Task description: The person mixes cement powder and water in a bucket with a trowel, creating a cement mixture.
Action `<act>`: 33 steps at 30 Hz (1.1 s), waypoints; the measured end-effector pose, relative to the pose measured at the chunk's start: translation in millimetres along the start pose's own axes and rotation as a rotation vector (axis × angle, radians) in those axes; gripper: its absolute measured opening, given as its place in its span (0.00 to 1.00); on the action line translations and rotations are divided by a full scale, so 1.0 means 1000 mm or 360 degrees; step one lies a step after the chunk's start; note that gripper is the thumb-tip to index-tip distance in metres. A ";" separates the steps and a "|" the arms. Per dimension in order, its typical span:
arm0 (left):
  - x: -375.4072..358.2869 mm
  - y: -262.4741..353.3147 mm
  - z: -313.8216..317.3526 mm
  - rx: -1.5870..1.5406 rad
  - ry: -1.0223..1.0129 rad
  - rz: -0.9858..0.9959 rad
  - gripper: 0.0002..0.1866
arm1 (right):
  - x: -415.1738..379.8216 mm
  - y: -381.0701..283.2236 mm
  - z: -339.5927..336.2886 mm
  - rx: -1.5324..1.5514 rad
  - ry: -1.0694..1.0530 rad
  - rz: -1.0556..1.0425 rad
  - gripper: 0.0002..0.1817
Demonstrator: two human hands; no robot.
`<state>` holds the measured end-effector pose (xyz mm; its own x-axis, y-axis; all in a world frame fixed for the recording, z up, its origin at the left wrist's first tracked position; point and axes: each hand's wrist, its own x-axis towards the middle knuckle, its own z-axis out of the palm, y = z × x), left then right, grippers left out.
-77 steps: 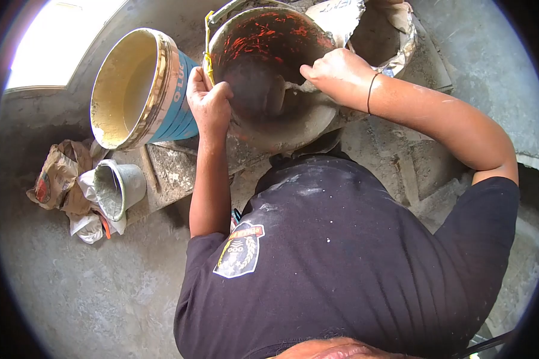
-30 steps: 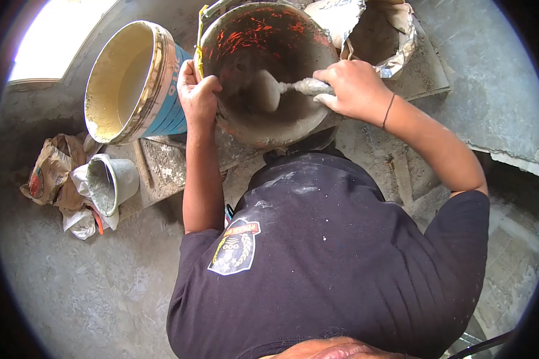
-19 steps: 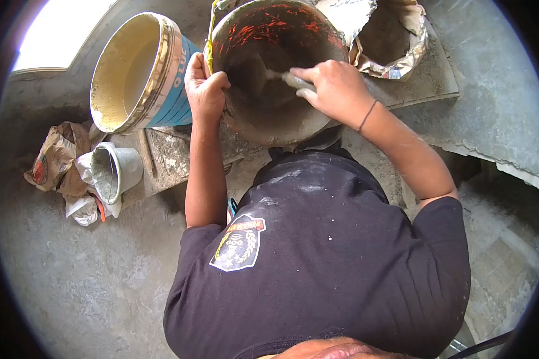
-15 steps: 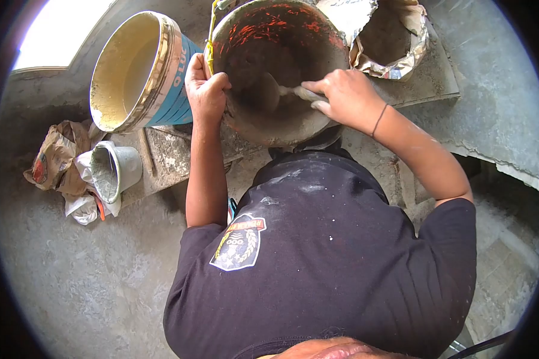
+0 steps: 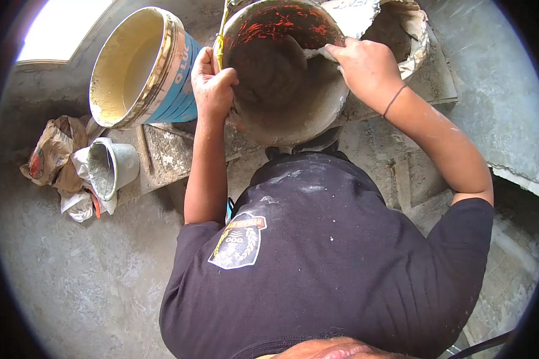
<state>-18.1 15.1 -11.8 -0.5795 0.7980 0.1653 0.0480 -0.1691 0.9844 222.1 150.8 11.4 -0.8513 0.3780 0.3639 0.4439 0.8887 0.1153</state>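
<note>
A mortar-crusted bucket (image 5: 287, 128) tilts toward me, its inside grey with orange streaks near the far wall. My left hand (image 5: 213, 87) is closed around its left rim, next to a yellow strip (image 5: 220, 51). In my right hand (image 5: 370, 70) is the handle of a trowel (image 5: 313, 53), held over the right side of the bucket's mouth. The trowel's blade lies inside against grey material, its outline hard to make out in the shade.
A blue bucket (image 5: 176, 90) with a pale, crusted inside leans at the left. Beyond my right hand stands an open paper sack (image 5: 418, 30). A small grey pail (image 5: 124, 166) and crumpled paper bags (image 5: 60, 149) lie lower left. A concrete slab (image 5: 491, 90) borders the right.
My right hand and the trowel have moved up and to the right, toward the bucket's far right wall. My left hand keeps its hold on the rim, shifted slightly right.
</note>
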 end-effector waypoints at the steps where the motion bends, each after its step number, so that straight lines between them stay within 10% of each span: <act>1: 0.001 -0.003 -0.002 0.0001 -0.0004 -0.0001 0.10 | 0.000 -0.003 0.002 0.0000 -0.0001 0.0004 0.08; 6: 0.010 -0.010 -0.007 0.0057 0.0029 0.0020 0.10 | -0.007 -0.013 0.004 -0.0029 -0.0711 0.0031 0.11; 33: 0.009 -0.009 -0.010 0.0037 0.0006 0.0003 0.11 | -0.016 -0.047 0.002 0.0815 -0.0661 0.0240 0.19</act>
<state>-32.1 17.6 -19.7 -0.5822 0.7956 0.1673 0.0683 -0.1572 0.9852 214.5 103.2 -2.0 -0.8728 0.4848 -0.0556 0.4646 0.7908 -0.3985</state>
